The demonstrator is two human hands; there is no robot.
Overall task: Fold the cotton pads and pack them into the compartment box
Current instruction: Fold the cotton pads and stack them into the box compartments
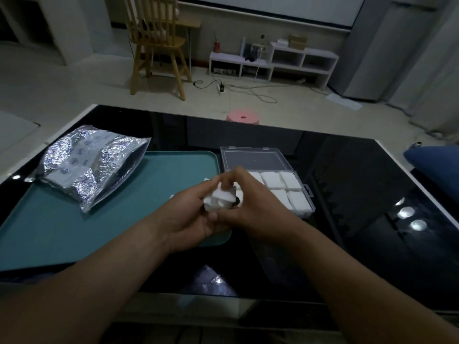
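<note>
A white cotton pad [219, 199] is held up between both hands, bent along a fold, just above the right edge of the teal tray [74, 224]. My left hand [191, 217] cups it from below and pinches its left side. My right hand [248, 207] pinches its right side, with a finger pressing on top. Behind my right hand lies the clear compartment box [301, 209] with its lid [253, 158] open flat toward the far side. Several of its compartments hold folded white pads [273, 180]. My right hand hides the box's left compartments.
A crinkled silver foil bag [92, 165] of cotton pads lies on the tray's far left corner. The black glossy table [372, 194] stretches to the right of the box. A pink stool [243, 117] and a wooden chair [159, 45] stand on the floor beyond.
</note>
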